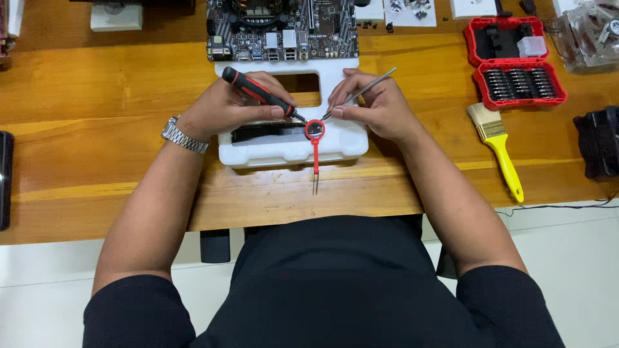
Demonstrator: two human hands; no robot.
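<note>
**Here, two hands work tools over a small round part on a foam block**

Seen from above, a person leans over a wooden table [97,161]. In the middle, close to the near edge, lies a white moulded foam block [290,147] with a rectangular cut-out; it appears to serve as a soft rest, raising the work off the wood.

On the block's near right part sits a red round holder with a dark, coin-shaped disc inside [314,129]. A thin red stem runs from it toward the person and ends in two fine wire legs past the block's edge.

The left hand [229,106], with a metal watch at its wrist, is closed around a red-and-black screwdriver [261,94], held like a pen, its tip touching the holder's left rim. The right hand [374,103] pinches slim silver metal tweezers [358,95] between thumb and fingers, their tips meeting the holder's right rim. Whether the tweezer tips grip anything is too small to tell.

Beyond the block, at the far edge, lies a dark computer circuit board [282,29]. To the right are an open red case of screwdriver bits [514,61] and a yellow-handled paintbrush [496,145].
</note>
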